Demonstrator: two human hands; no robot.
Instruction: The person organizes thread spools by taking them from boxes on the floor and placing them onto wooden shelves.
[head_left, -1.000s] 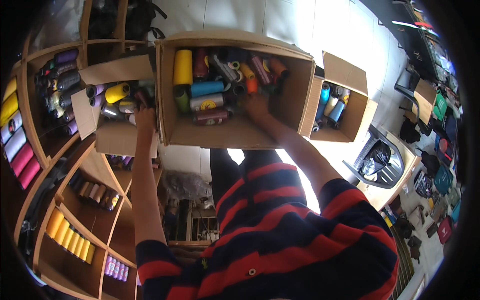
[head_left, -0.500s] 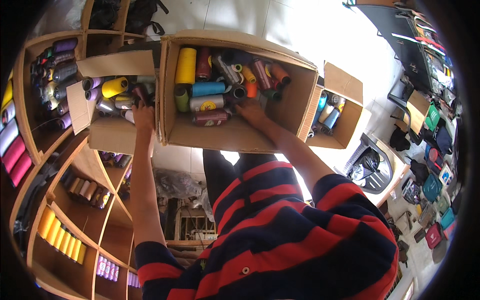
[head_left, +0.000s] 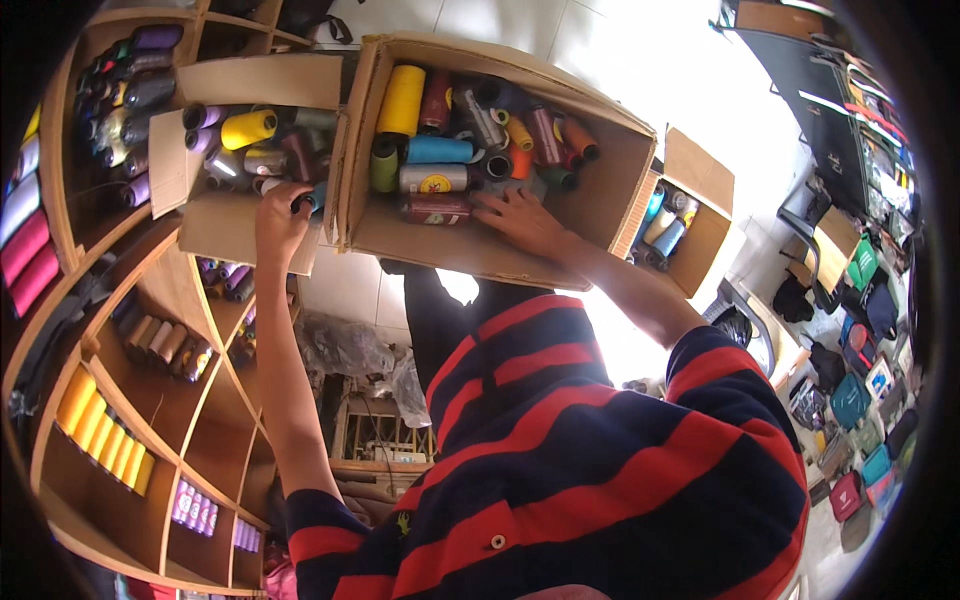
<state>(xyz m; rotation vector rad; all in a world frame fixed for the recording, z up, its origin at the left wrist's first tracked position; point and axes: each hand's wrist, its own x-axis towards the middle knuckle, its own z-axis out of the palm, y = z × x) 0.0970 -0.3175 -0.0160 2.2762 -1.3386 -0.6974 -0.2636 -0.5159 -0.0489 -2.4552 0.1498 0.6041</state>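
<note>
My left hand point(head_left: 282, 222) is closed around a dark teal thread spool point(head_left: 317, 196) at the near side of the left cardboard box point(head_left: 262, 80). Around it lie a yellow spool point(head_left: 248, 129), a maroon spool point(head_left: 297, 155) and several purple and grey ones. In the large middle cardboard box point(head_left: 575, 255), my right hand point(head_left: 522, 218) rests with fingers spread against a grey-green spool point(head_left: 520, 184). Beside its fingertips lies a dark red spool point(head_left: 436, 209). A silver-grey spool point(head_left: 432, 179), a blue spool point(head_left: 440, 151) and a large yellow spool point(head_left: 402, 100) sit further left.
Wooden shelves point(head_left: 205, 400) with thread spools run along the left side. A smaller cardboard box point(head_left: 700, 165) with spools stands right of the middle box. Further right are a chair point(head_left: 745, 325) and many bags and pouches point(head_left: 850, 395) on the floor. Clear plastic bags point(head_left: 345, 345) lie below.
The maroon spool by my left hand now lies free in the left box, and that hand has a dark teal spool. My right hand's fingers have spread out. The view has shifted slightly.
</note>
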